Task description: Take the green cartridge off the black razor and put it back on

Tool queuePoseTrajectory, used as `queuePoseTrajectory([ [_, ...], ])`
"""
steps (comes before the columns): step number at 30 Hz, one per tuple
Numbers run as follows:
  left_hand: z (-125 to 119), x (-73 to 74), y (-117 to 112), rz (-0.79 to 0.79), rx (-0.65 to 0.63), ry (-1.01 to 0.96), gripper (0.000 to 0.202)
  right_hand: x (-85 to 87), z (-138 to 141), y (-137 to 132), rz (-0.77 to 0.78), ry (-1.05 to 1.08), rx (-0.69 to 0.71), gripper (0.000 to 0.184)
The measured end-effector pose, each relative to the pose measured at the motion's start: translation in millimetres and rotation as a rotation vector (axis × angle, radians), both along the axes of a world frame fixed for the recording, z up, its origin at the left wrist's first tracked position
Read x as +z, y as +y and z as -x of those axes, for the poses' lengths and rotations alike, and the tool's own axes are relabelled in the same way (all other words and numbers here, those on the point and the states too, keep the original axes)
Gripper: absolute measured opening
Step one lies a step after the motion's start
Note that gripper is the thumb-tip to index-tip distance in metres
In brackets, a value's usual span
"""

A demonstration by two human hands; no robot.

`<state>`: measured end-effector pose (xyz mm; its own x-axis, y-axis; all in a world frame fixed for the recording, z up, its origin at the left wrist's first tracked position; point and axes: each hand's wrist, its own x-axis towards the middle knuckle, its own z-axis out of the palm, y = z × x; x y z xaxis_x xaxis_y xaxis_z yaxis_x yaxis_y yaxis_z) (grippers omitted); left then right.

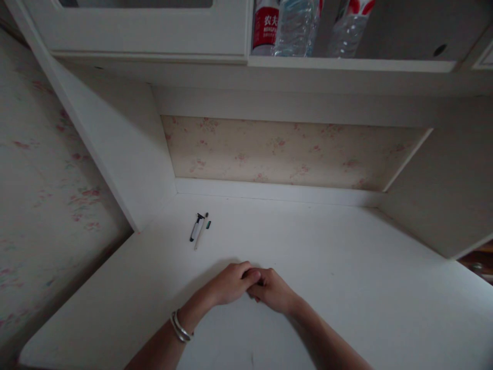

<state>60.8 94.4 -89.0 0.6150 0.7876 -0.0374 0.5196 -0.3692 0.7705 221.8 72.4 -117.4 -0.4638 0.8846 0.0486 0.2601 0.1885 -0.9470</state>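
Observation:
My left hand (pixel 230 283) and my right hand (pixel 271 290) rest together on the white desk (pixel 346 272), fingers curled and touching each other. Something small and dark shows between the fingertips, too hidden to name. A silver bracelet (pixel 179 327) circles my left wrist. Beyond the hands, to the left, lie a black and white pen part (pixel 195 227), a thin pale stick (pixel 201 232) and a tiny dark piece (pixel 208 224).
A white side panel (pixel 127 154) bounds the desk on the left and another panel (pixel 442 185) on the right. Floral wallpaper (pixel 285 151) backs the niche. Above, a shelf (pixel 346 63) carries plastic water bottles (pixel 296 25) and a red-labelled bottle (pixel 265 25).

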Motion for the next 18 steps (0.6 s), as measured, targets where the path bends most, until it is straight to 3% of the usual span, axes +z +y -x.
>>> queuePoseTrajectory([
  [18,0.1,-2.2,-0.1,0.01,0.01,-0.014,0.037,-0.9,-0.4,0.2,-0.006,-0.018,-0.001,0.016],
])
